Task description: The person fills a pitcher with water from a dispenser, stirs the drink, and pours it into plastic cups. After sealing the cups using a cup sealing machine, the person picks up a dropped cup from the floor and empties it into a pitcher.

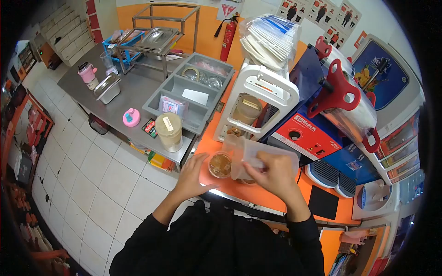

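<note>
The right hand (272, 171) is closed round the translucent jug (239, 158), fingers curled in, and the jug leans with its mouth toward the clear cup (220, 164): a grip that seems chosen to let the wrist govern the tilt. And here's the left hand (189, 177), empty, thumb and fingers spread around the cup's left side, presumably to steady it; whether they touch, I can't tell. The cup stands on the orange surface (262, 195), right in front of the person, brown liquid inside, just beside the jug's mouth, probably so nothing has far to fall. Off left, the lidded tub (169, 131) stands upright at the corner of the steel surface (138, 99), apparently handy, yet apart from both hands.
</note>
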Demonstrator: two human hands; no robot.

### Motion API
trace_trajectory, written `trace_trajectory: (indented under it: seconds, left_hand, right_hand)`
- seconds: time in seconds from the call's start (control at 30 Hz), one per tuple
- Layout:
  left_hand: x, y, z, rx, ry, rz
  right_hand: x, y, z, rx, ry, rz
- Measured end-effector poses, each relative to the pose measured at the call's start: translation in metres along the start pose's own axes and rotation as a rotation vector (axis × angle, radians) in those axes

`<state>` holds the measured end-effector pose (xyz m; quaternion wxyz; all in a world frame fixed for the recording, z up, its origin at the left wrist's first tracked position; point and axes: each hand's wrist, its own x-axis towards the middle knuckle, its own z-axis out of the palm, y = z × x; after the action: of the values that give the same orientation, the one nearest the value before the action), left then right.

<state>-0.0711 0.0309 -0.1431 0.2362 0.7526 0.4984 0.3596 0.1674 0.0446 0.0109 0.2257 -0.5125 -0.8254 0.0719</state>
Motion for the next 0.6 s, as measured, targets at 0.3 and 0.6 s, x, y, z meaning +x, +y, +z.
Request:
trace_trajectory:
  seconds: [0.3,0.6]
  left_hand:
    - [0.029,-0.009,0.036,-0.092,0.005,-0.056]
    - [0.034,0.013,0.018,0.159,-0.036,0.018]
  right_hand:
    - [-0.144,0.091,-0.014,0.745,0.695,0.588]
    - [-0.287,0.178,-0.005,0.525,1.510,0.738]
